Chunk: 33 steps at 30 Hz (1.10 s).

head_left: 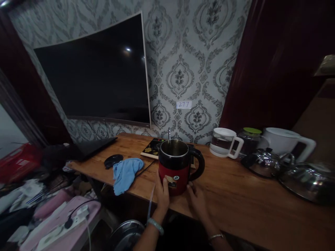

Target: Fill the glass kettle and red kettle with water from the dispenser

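A red and black electric kettle [174,174] stands upright without a lid at the table's front edge, its black handle [201,164] turned to the right. My left hand [162,193] grips the left side of its body, the thumb on the red wall by a label. Low on the right, below the handle, my right hand [196,197] holds the kettle by its base; some of those fingers are hidden. Behind the kettle lies a black induction cooker [151,148], partly covered. A thin metal spout [169,134] rises there above the rim.
A blue cloth [127,172] and a black round object [113,160] lie left. To the right stand a glass jug [222,143], a white pitcher [280,139] and metal kettles [261,162]. A metal basin [128,235] and a pink stool with a power strip [62,230] are below.
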Each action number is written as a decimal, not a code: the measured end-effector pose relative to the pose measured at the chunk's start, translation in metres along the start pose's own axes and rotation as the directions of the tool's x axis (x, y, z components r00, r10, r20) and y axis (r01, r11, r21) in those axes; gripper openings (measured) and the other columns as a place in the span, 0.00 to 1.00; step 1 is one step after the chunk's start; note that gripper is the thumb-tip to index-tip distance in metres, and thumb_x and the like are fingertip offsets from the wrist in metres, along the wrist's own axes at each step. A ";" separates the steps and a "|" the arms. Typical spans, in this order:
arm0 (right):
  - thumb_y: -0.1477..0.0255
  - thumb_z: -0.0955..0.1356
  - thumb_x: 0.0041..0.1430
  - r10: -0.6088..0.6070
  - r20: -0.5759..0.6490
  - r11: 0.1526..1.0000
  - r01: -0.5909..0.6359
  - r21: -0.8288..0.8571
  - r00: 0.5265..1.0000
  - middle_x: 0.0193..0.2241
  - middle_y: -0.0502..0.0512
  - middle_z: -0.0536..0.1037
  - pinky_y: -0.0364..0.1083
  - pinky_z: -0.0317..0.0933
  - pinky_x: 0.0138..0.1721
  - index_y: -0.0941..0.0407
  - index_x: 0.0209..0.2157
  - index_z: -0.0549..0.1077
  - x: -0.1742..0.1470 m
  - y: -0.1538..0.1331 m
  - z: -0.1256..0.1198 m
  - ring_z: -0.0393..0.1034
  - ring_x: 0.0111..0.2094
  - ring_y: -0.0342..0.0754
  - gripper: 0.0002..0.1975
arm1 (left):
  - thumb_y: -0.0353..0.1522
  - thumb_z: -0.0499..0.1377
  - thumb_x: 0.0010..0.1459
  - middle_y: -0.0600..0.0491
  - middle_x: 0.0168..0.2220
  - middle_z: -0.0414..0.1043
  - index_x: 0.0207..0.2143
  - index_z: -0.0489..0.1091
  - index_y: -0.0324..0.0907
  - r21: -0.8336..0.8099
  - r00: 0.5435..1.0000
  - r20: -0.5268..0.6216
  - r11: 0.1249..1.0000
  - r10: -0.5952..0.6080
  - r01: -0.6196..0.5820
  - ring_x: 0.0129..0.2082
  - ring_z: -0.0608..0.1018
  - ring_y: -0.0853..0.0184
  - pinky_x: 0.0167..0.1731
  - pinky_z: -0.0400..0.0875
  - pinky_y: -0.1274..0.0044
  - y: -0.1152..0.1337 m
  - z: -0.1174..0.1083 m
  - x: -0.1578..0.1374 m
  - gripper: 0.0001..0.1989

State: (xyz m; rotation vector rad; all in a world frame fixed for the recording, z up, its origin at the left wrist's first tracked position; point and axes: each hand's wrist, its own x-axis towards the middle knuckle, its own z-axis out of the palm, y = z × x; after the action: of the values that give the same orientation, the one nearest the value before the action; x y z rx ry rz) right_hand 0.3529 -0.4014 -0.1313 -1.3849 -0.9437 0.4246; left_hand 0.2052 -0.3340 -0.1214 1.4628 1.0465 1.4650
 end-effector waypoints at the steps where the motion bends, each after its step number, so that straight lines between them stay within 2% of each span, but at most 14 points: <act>1: 0.49 0.66 0.56 -0.011 0.039 1.000 0.011 0.001 0.999 0.42 0.63 0.82 0.56 0.66 0.50 0.56 0.39 0.78 0.001 0.000 0.001 0.75 0.45 0.61 0.25 | 0.51 0.47 0.63 0.43 0.69 0.52 0.66 0.54 0.40 -0.005 1.000 -0.006 1.000 0.000 -0.001 0.69 0.54 0.58 0.68 0.46 0.66 -0.001 0.000 0.000 0.36; 6: 0.48 0.66 0.56 -0.029 0.071 1.000 0.028 0.014 0.997 0.46 0.63 0.81 0.56 0.64 0.53 0.56 0.43 0.78 0.001 -0.009 0.002 0.74 0.49 0.61 0.26 | 0.51 0.49 0.62 0.43 0.68 0.54 0.65 0.56 0.40 -0.014 1.000 -0.026 1.000 0.015 -0.016 0.68 0.56 0.57 0.67 0.49 0.66 0.000 0.001 0.000 0.35; 11: 0.48 0.67 0.56 -0.005 0.116 0.999 -0.001 0.054 0.993 0.46 0.63 0.81 0.55 0.65 0.53 0.56 0.42 0.78 0.000 -0.018 -0.002 0.74 0.50 0.61 0.27 | 0.50 0.50 0.62 0.42 0.66 0.58 0.64 0.58 0.39 0.024 0.998 -0.033 0.998 0.055 -0.055 0.67 0.59 0.55 0.66 0.51 0.63 0.006 0.001 -0.001 0.35; 17: 0.47 0.67 0.54 0.020 0.119 0.998 -0.027 0.053 0.993 0.44 0.63 0.81 0.56 0.67 0.50 0.56 0.42 0.79 0.001 -0.022 -0.007 0.75 0.48 0.63 0.28 | 0.48 0.50 0.63 0.41 0.66 0.57 0.65 0.56 0.40 0.056 0.995 -0.031 0.994 0.093 -0.091 0.67 0.59 0.54 0.66 0.51 0.61 0.009 0.000 -0.007 0.33; 20: 0.45 0.68 0.52 0.060 0.113 0.996 -0.066 0.054 0.992 0.43 0.64 0.82 0.57 0.67 0.50 0.58 0.42 0.79 0.000 -0.023 -0.009 0.75 0.48 0.64 0.31 | 0.47 0.52 0.62 0.42 0.65 0.59 0.65 0.56 0.40 0.071 0.994 -0.039 0.993 0.100 -0.097 0.67 0.59 0.53 0.66 0.50 0.61 0.007 0.000 -0.009 0.33; 25: 0.46 0.67 0.54 0.089 0.139 0.994 -0.098 0.057 0.986 0.44 0.62 0.81 0.55 0.66 0.52 0.57 0.42 0.79 -0.002 -0.024 -0.010 0.73 0.50 0.63 0.29 | 0.46 0.52 0.62 0.41 0.65 0.58 0.65 0.55 0.41 0.129 0.993 -0.038 0.986 0.113 -0.108 0.66 0.60 0.53 0.65 0.53 0.61 0.005 0.000 -0.013 0.33; 29: 0.48 0.68 0.55 0.096 0.153 0.990 -0.110 0.085 0.984 0.47 0.60 0.80 0.55 0.65 0.53 0.57 0.47 0.78 -0.003 -0.023 -0.010 0.73 0.51 0.61 0.29 | 0.46 0.51 0.62 0.40 0.65 0.56 0.65 0.54 0.39 0.159 0.992 -0.024 0.980 0.123 -0.117 0.66 0.60 0.53 0.64 0.53 0.60 0.004 -0.001 -0.014 0.34; 33: 0.49 0.69 0.54 0.081 0.158 0.993 -0.094 0.073 0.984 0.46 0.62 0.81 0.56 0.64 0.55 0.57 0.45 0.79 -0.001 -0.022 -0.011 0.72 0.53 0.63 0.28 | 0.47 0.52 0.62 0.39 0.65 0.56 0.66 0.52 0.38 0.175 0.992 -0.020 0.977 0.126 -0.121 0.66 0.60 0.52 0.64 0.54 0.60 0.002 -0.001 -0.012 0.36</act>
State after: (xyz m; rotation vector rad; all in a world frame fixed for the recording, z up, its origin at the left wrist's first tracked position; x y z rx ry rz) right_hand 0.3544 -0.4133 -0.1097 -1.3374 -0.9828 0.6374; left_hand 0.2045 -0.3462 -0.1237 1.6586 1.1442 1.5191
